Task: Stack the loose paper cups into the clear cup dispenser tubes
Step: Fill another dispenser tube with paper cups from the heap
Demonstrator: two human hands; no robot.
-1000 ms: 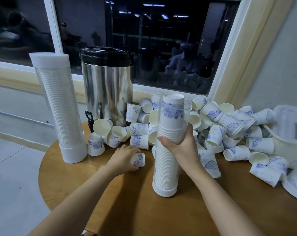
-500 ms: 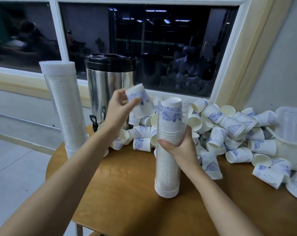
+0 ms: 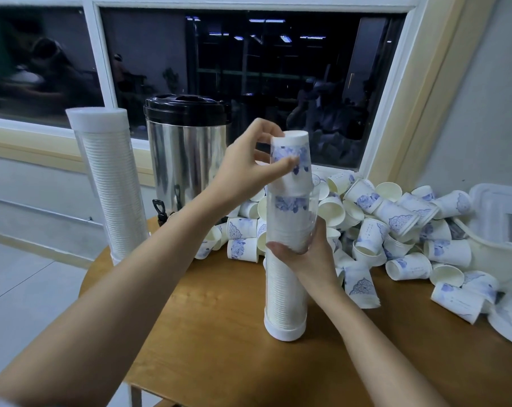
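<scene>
Head view, looking down over a round wooden counter beside a dark window.

At the centre stands a clear cup dispenser tube, upright on a white base and packed almost to its mouth with nested white paper cups, whose rims show as fine horizontal ribs through the plastic. The right hand wraps round the tube above its middle, fingers curled on the far side, holding it steady.

The left hand pinches a single paper cup between thumb and fingers. This cup is upside down, flat bottom up, with a blue floral print on matte white paper. It sits directly above the tube's open mouth, its long axis vertical and in line with the tube's. Its wide rim is level with the mouth, over the topmost stacked cup. Whether it is already seated cannot be told. The coming move looks like a straight push downward, and the left hand is the one placed to make it.

Behind and to the right lies a heap of loose paper cups, tumbled on their sides. To the left stands a second tube, full and topped by a white cap. Between the tubes is a shiny steel drinks urn with a black lid. A white plastic basket sits at the far right.
</scene>
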